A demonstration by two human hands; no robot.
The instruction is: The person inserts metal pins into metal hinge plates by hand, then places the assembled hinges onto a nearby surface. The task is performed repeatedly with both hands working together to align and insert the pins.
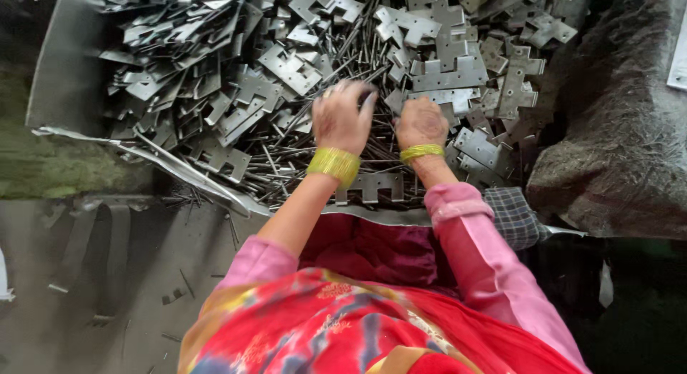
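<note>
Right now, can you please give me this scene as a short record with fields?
Setting: large metal tray heaped with parts
Parts: flat notched metal plates and thin metal rods
Left hand: down on the rods, fingers blurred
Right hand: down on the rods beside it
Wrists: yellow bangles on both
Clothing: pink sleeves
Held item: cannot tell

Dull grey stamped metal plates and thin metal pins; glossy golden bangles; soft pink cloth sleeves.
</note>
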